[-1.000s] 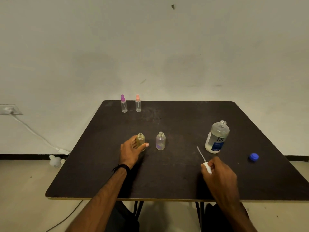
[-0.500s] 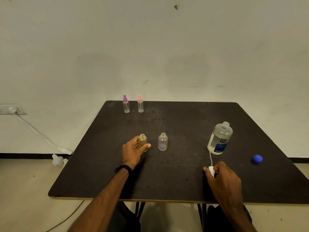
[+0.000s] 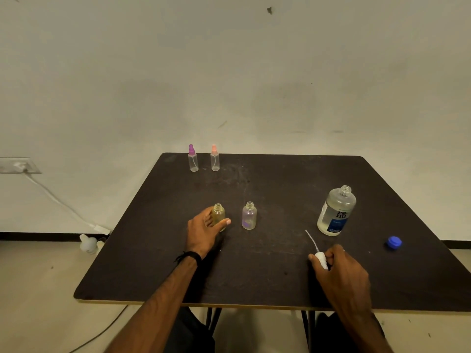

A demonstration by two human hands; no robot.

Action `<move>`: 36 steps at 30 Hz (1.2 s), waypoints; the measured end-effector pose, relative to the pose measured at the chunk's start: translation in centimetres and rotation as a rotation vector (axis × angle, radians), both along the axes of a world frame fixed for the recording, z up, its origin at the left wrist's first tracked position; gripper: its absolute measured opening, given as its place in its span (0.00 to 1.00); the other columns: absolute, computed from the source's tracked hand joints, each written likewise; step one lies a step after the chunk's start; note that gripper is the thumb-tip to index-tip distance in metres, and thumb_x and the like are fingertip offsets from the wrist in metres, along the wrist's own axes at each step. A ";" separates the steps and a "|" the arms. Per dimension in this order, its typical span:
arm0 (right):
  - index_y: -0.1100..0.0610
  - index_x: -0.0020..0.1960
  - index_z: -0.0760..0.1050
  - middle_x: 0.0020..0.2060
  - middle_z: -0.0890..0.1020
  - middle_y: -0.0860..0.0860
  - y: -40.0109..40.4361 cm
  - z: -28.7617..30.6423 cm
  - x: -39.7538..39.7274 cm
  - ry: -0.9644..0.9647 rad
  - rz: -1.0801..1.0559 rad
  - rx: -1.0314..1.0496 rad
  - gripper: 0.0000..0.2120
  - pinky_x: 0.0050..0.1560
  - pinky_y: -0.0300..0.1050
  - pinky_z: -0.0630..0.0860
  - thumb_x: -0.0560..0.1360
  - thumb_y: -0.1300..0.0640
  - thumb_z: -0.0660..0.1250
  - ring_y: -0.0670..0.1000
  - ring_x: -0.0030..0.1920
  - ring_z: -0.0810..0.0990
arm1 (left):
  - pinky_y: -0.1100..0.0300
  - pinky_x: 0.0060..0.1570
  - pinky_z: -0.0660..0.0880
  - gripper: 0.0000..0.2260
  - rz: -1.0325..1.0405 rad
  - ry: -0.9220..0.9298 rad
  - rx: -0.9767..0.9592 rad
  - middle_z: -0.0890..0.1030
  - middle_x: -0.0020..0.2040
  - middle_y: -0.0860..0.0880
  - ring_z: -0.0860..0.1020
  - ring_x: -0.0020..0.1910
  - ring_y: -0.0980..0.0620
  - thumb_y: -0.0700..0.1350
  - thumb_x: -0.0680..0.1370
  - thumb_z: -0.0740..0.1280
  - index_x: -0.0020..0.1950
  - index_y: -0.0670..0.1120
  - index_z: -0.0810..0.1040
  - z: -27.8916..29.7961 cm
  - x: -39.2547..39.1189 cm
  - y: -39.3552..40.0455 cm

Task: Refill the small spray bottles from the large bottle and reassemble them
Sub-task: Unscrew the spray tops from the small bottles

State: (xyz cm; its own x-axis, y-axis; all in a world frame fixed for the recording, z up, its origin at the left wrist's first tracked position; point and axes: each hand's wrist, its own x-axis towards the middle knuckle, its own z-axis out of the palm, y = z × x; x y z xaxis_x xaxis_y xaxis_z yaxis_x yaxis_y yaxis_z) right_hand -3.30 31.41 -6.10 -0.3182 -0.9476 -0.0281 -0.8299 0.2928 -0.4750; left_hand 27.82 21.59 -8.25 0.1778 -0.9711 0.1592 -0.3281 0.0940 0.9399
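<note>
On the table [image 3: 267,284], left hand [image 3: 204,233] grips yellow bottle [image 3: 219,216]; right hand [image 3: 341,271] pinches spray head [image 3: 321,259].

The dark surface [image 3: 280,281] fills the lower frame. At its upper left stand two capped spray bottles, purple-topped [image 3: 193,159] and pink-topped [image 3: 214,158]. Mid-frame stand an open yellowish bottle [image 3: 219,215] and an open purplish bottle [image 3: 249,216]. At right stand the large bottle [image 3: 336,212] and a blue cap [image 3: 394,242].
</note>
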 end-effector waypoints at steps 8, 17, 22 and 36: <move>0.50 0.54 0.69 0.44 0.77 0.47 0.1 0.3 0.0 0.017 0.015 0.025 0.16 0.43 0.39 0.76 0.74 0.44 0.69 0.46 0.43 0.77 | 0.60 0.59 0.79 0.22 0.001 0.003 0.008 0.84 0.53 0.55 0.82 0.54 0.59 0.48 0.70 0.79 0.62 0.47 0.81 -0.2 0.1 0.0; 0.52 0.59 0.70 0.44 0.76 0.46 0.3 0.5 0.0 0.002 0.025 0.044 0.19 0.44 0.39 0.75 0.75 0.43 0.69 0.46 0.44 0.77 | 0.57 0.60 0.79 0.23 0.010 -0.009 0.020 0.84 0.55 0.53 0.82 0.56 0.56 0.49 0.70 0.79 0.63 0.47 0.80 -0.1 0.1 0.1; 0.53 0.60 0.71 0.44 0.78 0.47 0.8 0.5 0.1 -0.001 0.009 0.029 0.21 0.44 0.40 0.76 0.74 0.41 0.69 0.45 0.43 0.77 | 0.59 0.58 0.80 0.19 0.013 -0.039 0.024 0.85 0.51 0.55 0.83 0.53 0.58 0.50 0.70 0.79 0.59 0.48 0.82 0.0 0.1 0.2; 0.56 0.59 0.73 0.44 0.75 0.48 2.5 4.2 0.2 -0.041 0.012 -0.072 0.20 0.43 0.42 0.72 0.71 0.52 0.75 0.46 0.42 0.74 | 0.61 0.63 0.76 0.38 -0.040 -0.005 0.100 0.81 0.61 0.53 0.80 0.60 0.57 0.58 0.62 0.82 0.69 0.47 0.76 0.5 0.2 1.0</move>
